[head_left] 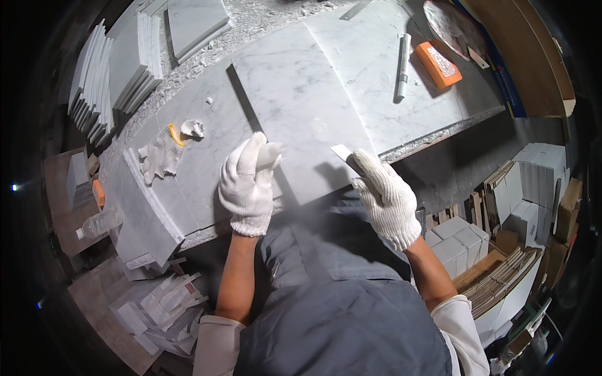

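Observation:
Both my hands wear white knit gloves above a grey-veined white marble slab [295,88]. My left hand [248,185] is closed by the slab's left edge, its fingers drawn together; a pale, blurred bit shows at the fingertips, and I cannot make out what it is. In my right hand [389,197] is a thin flat strip [342,151], white on top with a darker side, held between thumb and fingers and pointing up-left over the slab. A white marker [403,69] and an orange block [439,65] lie on the slab to the right.
Stacked thin marble tiles [141,62] stand at the far left. A crumpled white glove [162,156] with a yellow edge lies on the left slab. A plastic bottle [103,221] sits lower left. A cardboard box [527,50] borders the right; white boxes [454,247] are below.

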Demonstrator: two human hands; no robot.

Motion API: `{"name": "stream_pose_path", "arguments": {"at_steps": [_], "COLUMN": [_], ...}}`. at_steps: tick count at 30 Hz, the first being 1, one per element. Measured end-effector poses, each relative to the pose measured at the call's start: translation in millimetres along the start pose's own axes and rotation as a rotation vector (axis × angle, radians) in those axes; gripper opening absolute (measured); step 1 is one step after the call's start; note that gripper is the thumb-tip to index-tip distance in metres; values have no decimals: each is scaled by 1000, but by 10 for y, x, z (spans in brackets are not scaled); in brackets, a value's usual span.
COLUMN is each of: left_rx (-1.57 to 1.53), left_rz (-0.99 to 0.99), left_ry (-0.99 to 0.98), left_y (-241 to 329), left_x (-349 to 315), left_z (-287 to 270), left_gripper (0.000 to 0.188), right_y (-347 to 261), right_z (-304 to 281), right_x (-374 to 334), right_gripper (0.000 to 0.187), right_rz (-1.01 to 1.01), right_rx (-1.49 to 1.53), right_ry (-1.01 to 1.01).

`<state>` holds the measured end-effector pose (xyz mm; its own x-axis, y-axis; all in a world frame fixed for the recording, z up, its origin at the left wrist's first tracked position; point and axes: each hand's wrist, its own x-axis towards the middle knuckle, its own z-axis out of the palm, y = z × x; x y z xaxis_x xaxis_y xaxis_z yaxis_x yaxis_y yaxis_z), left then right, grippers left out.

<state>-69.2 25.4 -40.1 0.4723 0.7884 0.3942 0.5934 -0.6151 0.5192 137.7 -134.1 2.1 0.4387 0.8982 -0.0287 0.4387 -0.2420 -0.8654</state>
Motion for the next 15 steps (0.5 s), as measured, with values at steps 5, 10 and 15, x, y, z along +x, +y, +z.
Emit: {"name": "stream_pose_path", "arguments": {"at_steps": [5, 10, 15], "left_rx": [294, 374, 431], "left_rz": [197, 311, 375], "left_ry": [-23, -2, 64], "left_y": [130, 166, 155], "left_x": [149, 182, 202], "left_z": [15, 41, 100], "left_gripper": [61, 64, 58], "right_y": [137, 188, 194], "right_z": [57, 65, 82], "right_x": [4, -7, -6], "right_gripper": [42, 39, 37], "right_rz": [39, 58, 83], "right_rx": [60, 80, 78], "right_ry": [70, 95, 96]}}
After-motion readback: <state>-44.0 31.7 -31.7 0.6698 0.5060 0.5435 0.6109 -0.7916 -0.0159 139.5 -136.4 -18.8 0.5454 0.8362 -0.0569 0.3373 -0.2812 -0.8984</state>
